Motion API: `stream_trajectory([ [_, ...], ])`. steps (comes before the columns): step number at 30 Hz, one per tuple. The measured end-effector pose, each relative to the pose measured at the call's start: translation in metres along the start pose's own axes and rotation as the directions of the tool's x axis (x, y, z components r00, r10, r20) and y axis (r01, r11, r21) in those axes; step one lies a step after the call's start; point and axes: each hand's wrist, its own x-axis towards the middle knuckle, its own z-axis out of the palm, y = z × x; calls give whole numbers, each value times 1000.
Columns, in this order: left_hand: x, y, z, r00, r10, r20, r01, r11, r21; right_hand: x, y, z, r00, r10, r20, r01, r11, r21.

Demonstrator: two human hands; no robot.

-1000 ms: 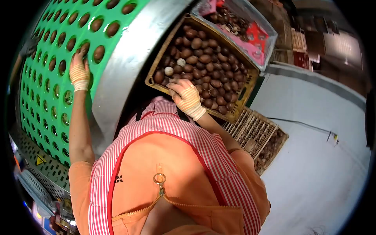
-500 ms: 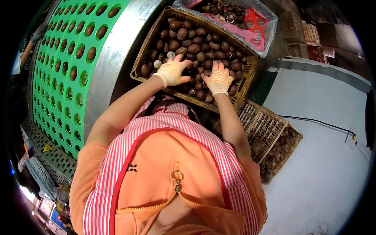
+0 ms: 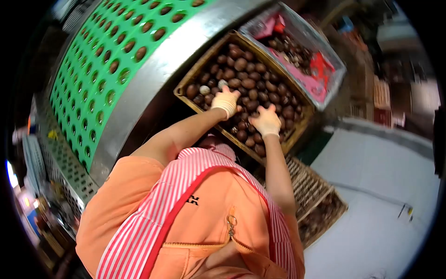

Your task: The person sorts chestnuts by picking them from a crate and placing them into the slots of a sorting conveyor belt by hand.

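Brown egg-shaped items (image 3: 248, 83) fill a yellow-brown crate (image 3: 209, 48), with a couple of pale, speckled ones near its left corner. My left hand (image 3: 226, 102), in a pale banded glove with bare fingertips, rests on the items in the left half, fingers spread. Gloved likewise, my right hand (image 3: 267, 121) lies on them further right, its fingers apart and touching the pile. Whether anything sits under either palm is hidden. Left of the crate is a green panel (image 3: 100, 63) with rows of round holes, the upper ones holding brown items.
A curved metal edge (image 3: 153, 86) separates the green panel from the crate. Behind the crate is a plastic-lined bin (image 3: 325, 46) with pink and red sheets and brown pieces. A slatted crate (image 3: 309, 190) is at the lower right, beside a pale surface (image 3: 371, 204).
My left hand has come from the green panel into the crate, and my right hand has shifted right over the items. The view has turned and shifted since half a second ago.
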Motion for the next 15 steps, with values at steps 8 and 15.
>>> stream_trajectory([
  [8, 27, -17, 10, 961, 157, 226, -143, 987, -77, 23, 5, -7, 965, -80, 249, 107, 989, -97],
  [15, -41, -64, -73, 934, 310, -175, -324, 534, -781, 33, 25, -2, 941, -271, 204, 265, 963, 53],
])
